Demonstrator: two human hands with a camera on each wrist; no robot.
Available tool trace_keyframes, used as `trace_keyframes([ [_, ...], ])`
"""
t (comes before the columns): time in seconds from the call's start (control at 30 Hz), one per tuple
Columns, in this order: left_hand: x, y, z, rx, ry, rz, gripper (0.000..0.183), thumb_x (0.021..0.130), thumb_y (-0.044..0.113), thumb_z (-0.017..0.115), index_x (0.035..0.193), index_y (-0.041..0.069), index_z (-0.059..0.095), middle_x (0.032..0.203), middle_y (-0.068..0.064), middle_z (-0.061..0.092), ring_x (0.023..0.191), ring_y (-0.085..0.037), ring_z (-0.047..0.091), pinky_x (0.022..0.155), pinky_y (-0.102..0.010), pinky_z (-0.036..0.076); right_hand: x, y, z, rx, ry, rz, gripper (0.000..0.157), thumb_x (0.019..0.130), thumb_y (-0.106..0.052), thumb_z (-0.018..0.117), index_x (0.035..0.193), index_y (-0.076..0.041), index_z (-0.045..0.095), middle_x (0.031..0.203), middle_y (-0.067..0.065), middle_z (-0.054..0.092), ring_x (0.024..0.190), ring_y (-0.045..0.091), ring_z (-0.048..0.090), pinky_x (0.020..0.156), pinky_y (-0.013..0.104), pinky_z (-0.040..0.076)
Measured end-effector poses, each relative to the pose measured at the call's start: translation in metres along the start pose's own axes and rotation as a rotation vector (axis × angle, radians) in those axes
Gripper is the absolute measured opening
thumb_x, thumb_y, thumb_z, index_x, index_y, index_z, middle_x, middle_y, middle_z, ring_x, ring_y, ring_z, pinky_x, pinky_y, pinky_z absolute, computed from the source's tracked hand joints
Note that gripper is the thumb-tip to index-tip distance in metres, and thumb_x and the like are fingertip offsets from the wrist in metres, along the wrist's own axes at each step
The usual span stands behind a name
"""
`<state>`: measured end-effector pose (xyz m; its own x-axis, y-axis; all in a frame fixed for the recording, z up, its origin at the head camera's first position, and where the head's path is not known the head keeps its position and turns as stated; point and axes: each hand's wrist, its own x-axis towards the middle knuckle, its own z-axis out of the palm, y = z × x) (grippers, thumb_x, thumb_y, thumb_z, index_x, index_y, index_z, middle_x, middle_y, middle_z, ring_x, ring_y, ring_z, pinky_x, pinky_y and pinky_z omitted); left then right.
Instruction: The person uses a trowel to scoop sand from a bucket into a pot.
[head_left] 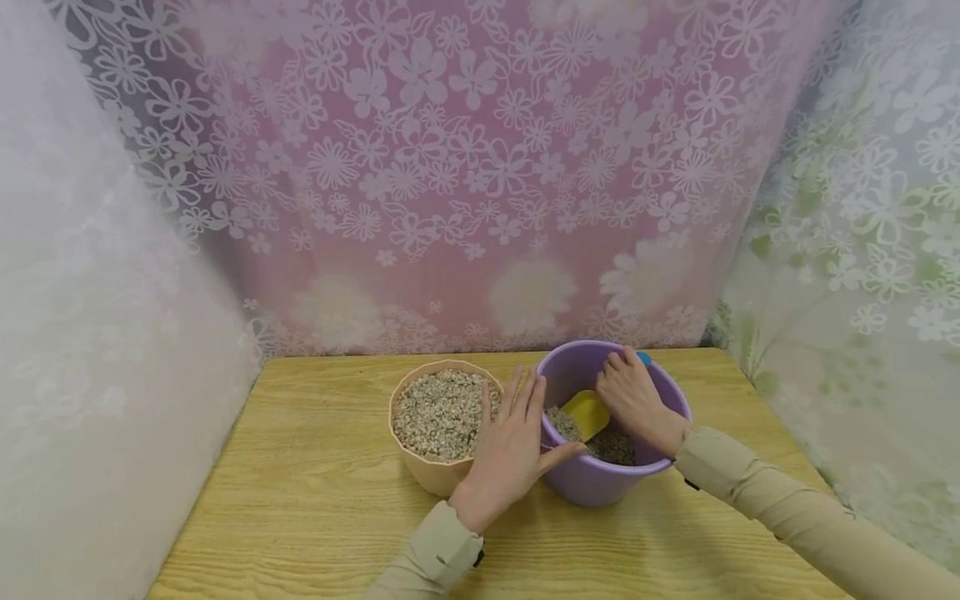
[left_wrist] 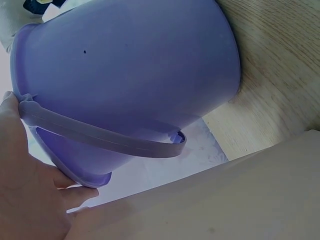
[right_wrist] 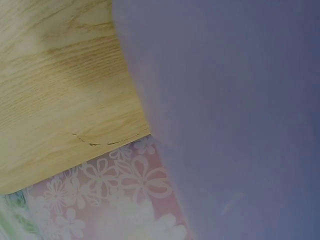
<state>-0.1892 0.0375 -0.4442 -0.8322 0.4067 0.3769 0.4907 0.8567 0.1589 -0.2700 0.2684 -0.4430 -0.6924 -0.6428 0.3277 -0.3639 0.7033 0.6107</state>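
Observation:
In the head view, a purple bucket [head_left: 591,487] stands on the right half of the table with grainy, gravel-like material [head_left: 615,448] at its bottom. Reaching inside it, my right hand [head_left: 633,396] grips a yellow scoop [head_left: 587,414] by its handle, whose blue end shows beyond the fingers. My left hand [head_left: 510,446] lies against the bucket's near-left rim with fingers straight and spread. The left wrist view shows that hand [left_wrist: 30,185] touching the rim beside the bucket's carrying handle [left_wrist: 100,137]. The right hand is hidden in the right wrist view, where the bucket's wall [right_wrist: 225,110] fills the right side.
Left of the bucket stands a peach-coloured pot [head_left: 431,477] filled nearly to its rim with pale grains [head_left: 442,412]. Both containers rest on a wooden table [head_left: 315,475]. A pink flowered curtain [head_left: 465,208] hangs behind, with pale curtains along both sides.

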Motion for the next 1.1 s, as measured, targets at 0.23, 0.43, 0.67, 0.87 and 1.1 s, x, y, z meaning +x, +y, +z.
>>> trace_keyframes([
  [0.23,-0.001,0.0,0.0,0.007,-0.014,-0.005,0.104,0.09,0.082,0.037,0.16,0.006,0.029,0.167,-0.011,0.021,0.156,-0.024,0.011,0.122,-0.063,0.011,-0.002,-0.001,-0.006,0.079,0.034,-0.025,0.031,0.081,-0.004,0.077,0.059,-0.007,0.056,0.061,0.009,0.055,0.066,0.023,0.045,0.075,0.039,0.037],
  [0.43,0.0,0.0,0.001,0.003,-0.009,-0.005,0.104,0.09,0.083,0.034,0.16,0.006,0.029,0.167,-0.011,0.022,0.157,-0.024,0.011,0.123,-0.063,0.01,-0.004,-0.001,-0.006,0.139,0.009,-0.045,0.03,0.074,-0.02,0.087,0.061,-0.008,0.062,0.064,0.007,0.059,0.066,0.023,0.048,0.073,0.04,0.033],
  [0.67,0.0,0.0,0.005,0.006,0.007,0.0,0.104,0.09,0.083,0.032,0.16,0.007,0.029,0.167,-0.01,0.023,0.156,-0.025,0.015,0.122,-0.064,0.01,-0.009,0.002,-0.005,0.278,-0.065,-0.074,0.039,0.071,-0.038,0.089,0.058,-0.017,0.059,0.058,-0.003,0.053,0.061,0.019,0.048,0.071,0.041,0.033],
  [0.87,-0.001,-0.002,0.005,0.019,-0.016,-0.024,0.104,0.089,0.084,0.03,0.162,0.009,0.026,0.168,-0.008,0.021,0.157,-0.023,0.011,0.123,-0.061,0.007,-0.008,0.004,-0.01,0.411,-0.162,-0.071,0.025,0.074,-0.038,0.088,0.068,-0.02,0.072,0.065,-0.008,0.065,0.065,0.015,0.05,0.07,0.039,0.032],
  [1.1,-0.001,0.0,0.003,0.007,-0.038,-0.034,0.104,0.089,0.084,0.029,0.162,0.01,0.025,0.168,-0.006,0.02,0.157,-0.021,0.008,0.124,-0.06,0.004,-0.01,0.009,-0.021,0.551,-0.26,-0.029,0.019,0.08,-0.039,0.084,0.074,-0.022,0.078,0.069,-0.01,0.068,0.066,0.013,0.052,0.068,0.037,0.031],
])
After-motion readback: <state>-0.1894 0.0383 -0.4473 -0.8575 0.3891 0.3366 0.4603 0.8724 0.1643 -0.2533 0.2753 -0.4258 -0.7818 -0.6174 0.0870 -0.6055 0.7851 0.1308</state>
